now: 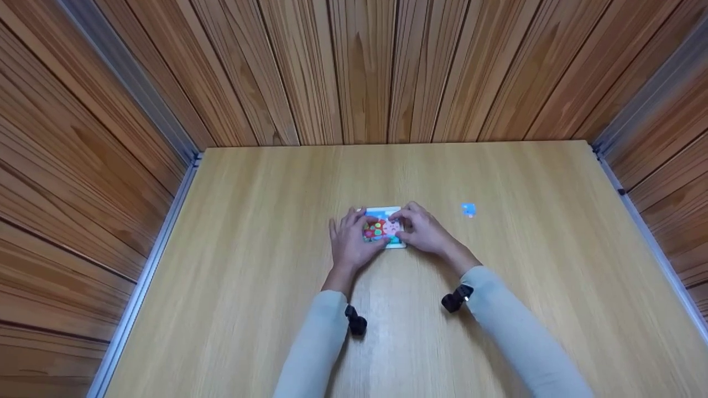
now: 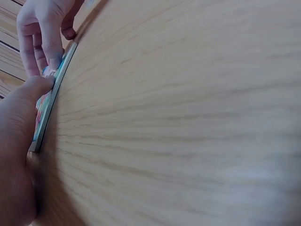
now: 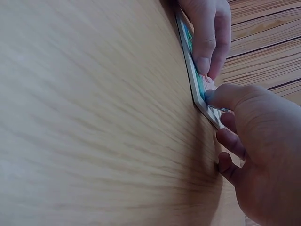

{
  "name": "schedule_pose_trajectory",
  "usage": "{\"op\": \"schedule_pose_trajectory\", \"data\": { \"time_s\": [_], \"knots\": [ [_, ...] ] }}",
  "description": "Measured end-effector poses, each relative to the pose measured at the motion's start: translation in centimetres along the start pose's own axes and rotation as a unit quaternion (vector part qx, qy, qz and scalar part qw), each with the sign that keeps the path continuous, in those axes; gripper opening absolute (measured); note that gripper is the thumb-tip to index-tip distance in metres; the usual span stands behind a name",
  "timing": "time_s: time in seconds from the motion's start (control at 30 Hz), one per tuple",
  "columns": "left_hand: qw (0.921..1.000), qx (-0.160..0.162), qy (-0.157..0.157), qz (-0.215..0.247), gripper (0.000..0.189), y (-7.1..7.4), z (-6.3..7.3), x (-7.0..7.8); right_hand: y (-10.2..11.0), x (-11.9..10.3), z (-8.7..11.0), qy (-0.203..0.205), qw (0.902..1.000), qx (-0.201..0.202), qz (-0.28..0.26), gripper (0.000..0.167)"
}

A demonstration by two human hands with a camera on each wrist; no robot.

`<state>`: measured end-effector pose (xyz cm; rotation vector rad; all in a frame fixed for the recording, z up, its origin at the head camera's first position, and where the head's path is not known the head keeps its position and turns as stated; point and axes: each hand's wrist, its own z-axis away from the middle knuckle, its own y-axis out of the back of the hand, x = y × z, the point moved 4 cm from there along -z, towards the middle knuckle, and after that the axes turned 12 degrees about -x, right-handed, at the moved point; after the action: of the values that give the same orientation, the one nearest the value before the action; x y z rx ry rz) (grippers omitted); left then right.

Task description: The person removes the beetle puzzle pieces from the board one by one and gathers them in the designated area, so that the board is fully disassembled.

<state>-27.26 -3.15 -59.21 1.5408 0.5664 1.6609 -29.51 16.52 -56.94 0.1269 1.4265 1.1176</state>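
Fingers bent, our right hand [image 1: 423, 228] grips the right end of the picture board [image 1: 381, 211] (pinching one piece or not, we cannot tell), our left hand [image 1: 354, 239] its left side, while the blue piece [image 1: 469, 209] lies rightward on the tabletop [image 1: 249, 276], nearer our right hand.

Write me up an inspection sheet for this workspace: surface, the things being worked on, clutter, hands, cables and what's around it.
Surface: pale wood-grain tabletop, lit from above.
Job's things: a small picture board with a pale rim, lying on the tabletop, partly covered by hands; one small blue piece lies apart, to its right.
Clutter: nothing seen.
Left hand: the left hand holds the board's left part, thumb toward the near edge.
Right hand: the right hand has thumb and forefinger on the board's right part.
Cables: nothing seen.
Surroundings: wood-plank walls on three sides; metal rails along the tabletop's sides.
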Motion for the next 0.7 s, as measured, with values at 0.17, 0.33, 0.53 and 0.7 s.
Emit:
{"op": "schedule_pose_trajectory", "data": {
  "time_s": [0.17,0.33,0.53,0.7],
  "knots": [
    [1.0000,0.004,0.004,-0.001,0.058,0.08,0.04,-0.04,0.24,-0.16,-0.15,0.003,0.9999,-0.005,0.009,0.037],
    [1.0000,0.002,0.001,-0.001,0.058,0.10,0.01,-0.06,0.40,-0.06,-0.14,0.003,0.9999,-0.002,0.010,0.036],
    [1.0000,0.004,-0.003,-0.007,0.058,0.03,-0.12,0.00,0.58,-0.02,-0.07,0.017,0.9997,0.016,0.006,0.034],
    [1.0000,0.002,-0.004,-0.002,0.059,0.00,-0.18,0.02,1.05,-0.04,-0.05,0.017,0.9993,0.030,0.012,0.034]
  ]
}}
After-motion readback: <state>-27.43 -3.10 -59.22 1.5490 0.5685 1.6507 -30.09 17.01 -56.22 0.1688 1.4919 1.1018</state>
